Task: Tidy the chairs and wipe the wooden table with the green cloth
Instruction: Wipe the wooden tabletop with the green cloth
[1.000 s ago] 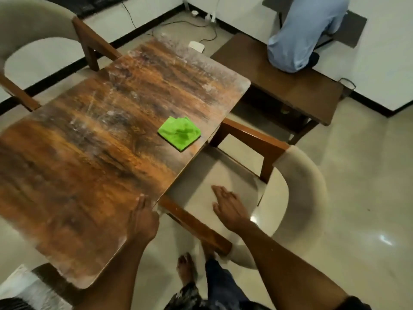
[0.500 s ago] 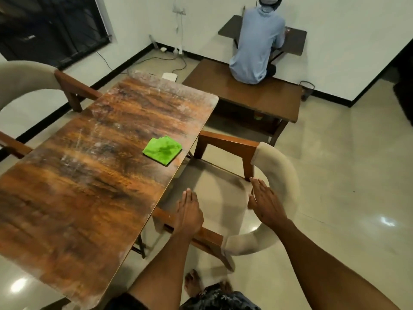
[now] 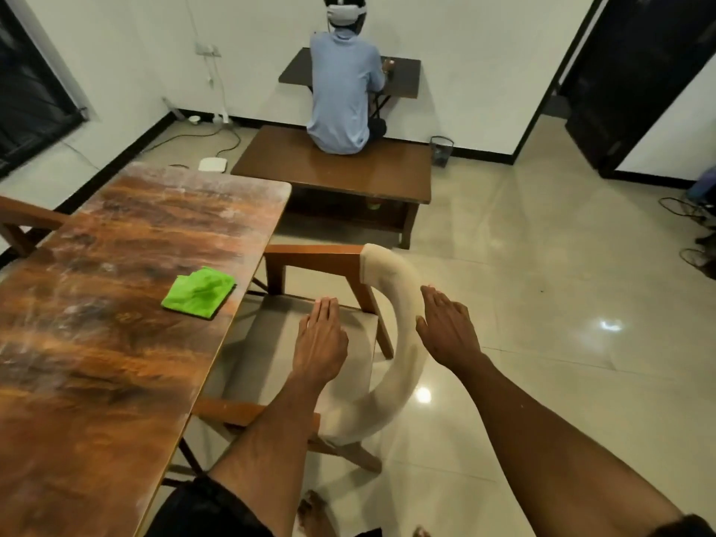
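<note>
The worn wooden table [image 3: 97, 323] fills the left side, streaked with pale dust. A folded green cloth [image 3: 197, 291] lies near its right edge. A chair [image 3: 399, 304] with wooden arms and a curved cream backrest stands partly under that edge. My left hand [image 3: 319, 339] hovers flat over the chair's seat, fingers together and extended, holding nothing. My right hand [image 3: 445, 331] is open beside the outer face of the cream backrest; I cannot tell if it touches it.
A second chair's wooden arm [image 3: 27, 222] shows at the table's far left side. A low brown table [image 3: 379, 176] stands beyond, with a person in a blue shirt [image 3: 343, 98] seated on it facing the wall. Glossy tiled floor [image 3: 561, 304] spreads to the right. Cables lie by the wall.
The view has lifted and swung right. My left hand left the chair's near armrest and now hovers over the seat. My right hand stayed beside the backrest, further along it.
</note>
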The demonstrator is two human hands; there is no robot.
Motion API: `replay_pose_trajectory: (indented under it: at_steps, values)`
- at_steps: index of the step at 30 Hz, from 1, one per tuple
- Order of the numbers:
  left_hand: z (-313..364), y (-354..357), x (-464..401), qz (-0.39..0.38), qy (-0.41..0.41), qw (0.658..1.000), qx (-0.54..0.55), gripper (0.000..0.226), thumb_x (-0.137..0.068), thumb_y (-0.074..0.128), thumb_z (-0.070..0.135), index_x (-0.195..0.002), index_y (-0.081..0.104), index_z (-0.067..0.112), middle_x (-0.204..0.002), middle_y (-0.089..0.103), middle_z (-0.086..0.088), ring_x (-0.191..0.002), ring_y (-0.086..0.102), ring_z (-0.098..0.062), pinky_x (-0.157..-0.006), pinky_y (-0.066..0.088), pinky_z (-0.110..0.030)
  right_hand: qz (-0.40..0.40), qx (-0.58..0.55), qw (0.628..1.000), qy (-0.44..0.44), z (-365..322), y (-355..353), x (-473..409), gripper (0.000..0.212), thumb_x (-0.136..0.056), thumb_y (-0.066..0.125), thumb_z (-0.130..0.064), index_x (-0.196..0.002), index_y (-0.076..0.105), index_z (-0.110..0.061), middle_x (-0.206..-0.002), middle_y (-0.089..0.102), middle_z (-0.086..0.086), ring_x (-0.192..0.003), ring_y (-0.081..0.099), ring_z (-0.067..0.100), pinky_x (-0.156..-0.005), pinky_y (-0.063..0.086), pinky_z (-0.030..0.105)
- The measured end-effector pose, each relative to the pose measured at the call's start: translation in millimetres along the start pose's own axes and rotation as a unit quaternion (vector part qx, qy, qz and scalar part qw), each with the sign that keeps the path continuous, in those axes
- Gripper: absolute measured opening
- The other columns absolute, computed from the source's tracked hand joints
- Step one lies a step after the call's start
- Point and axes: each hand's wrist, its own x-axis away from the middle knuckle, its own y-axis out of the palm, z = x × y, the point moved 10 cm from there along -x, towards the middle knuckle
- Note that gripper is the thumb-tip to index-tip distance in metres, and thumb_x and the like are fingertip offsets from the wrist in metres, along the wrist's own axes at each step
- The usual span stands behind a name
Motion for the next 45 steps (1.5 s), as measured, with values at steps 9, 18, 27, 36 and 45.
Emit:
replay_pose_trajectory:
  at_steps: [9,18,27,36,45]
  values:
    - [90,32,7,-0.032,0.015,0.999,-0.027,0.067,-0.113,0.034,0.032,-0.169,0.003,0.012,-0.178,0.006,-0.007,-0.165,0.001,-0.023,-0.134,0.008,-0.047,0.001,-0.009,1.0,0.022,117,3,49,0.063,-0.11,0.044,-0.03,-0.165,0.023,-0.007,-0.171,0.03,0.016,-0.158,0.032,0.027,-0.123,0.032,0.045]
    - [181,59,-15,-0.045,0.074,0.992,-0.096,0.071,-0.115,0.031,0.043,-0.17,-0.005,0.014,-0.179,-0.005,-0.006,-0.165,-0.006,-0.025,-0.129,-0.002,-0.048,0.008,-0.001,1.0,0.014,207,-12,73,0.063,-0.109,0.048,-0.029,-0.164,0.026,-0.006,-0.17,0.034,0.017,-0.158,0.034,0.028,-0.123,0.033,0.046]
    - [234,75,-85,-0.058,0.042,0.995,-0.072,0.064,-0.116,0.021,0.042,-0.169,0.008,0.01,-0.178,0.006,-0.012,-0.165,0.003,-0.027,-0.132,0.009,-0.049,0.005,-0.016,1.0,-0.022,232,-19,-11,0.063,-0.111,0.044,-0.035,-0.164,0.027,-0.006,-0.172,0.029,0.016,-0.158,0.032,0.028,-0.124,0.03,0.045]
    - [234,51,-205,-0.056,-0.016,0.996,-0.069,0.065,-0.116,0.017,0.044,-0.17,0.002,0.011,-0.178,-0.002,-0.009,-0.165,-0.004,-0.024,-0.132,0.002,-0.046,-0.026,0.012,0.998,-0.052,262,-39,-141,0.067,-0.113,0.036,-0.048,-0.166,0.021,-0.01,-0.175,0.022,0.011,-0.163,0.019,0.024,-0.128,0.019,0.04]
    - [236,29,-320,-0.027,-0.05,0.997,-0.047,0.065,-0.115,0.015,0.045,-0.169,0.004,0.011,-0.178,-0.001,-0.01,-0.165,-0.001,-0.025,-0.133,0.006,-0.045,-0.038,0.012,0.994,-0.099,265,-65,-280,0.069,-0.113,0.034,-0.049,-0.168,0.02,-0.009,-0.176,0.018,0.011,-0.163,0.019,0.025,-0.129,0.019,0.042]
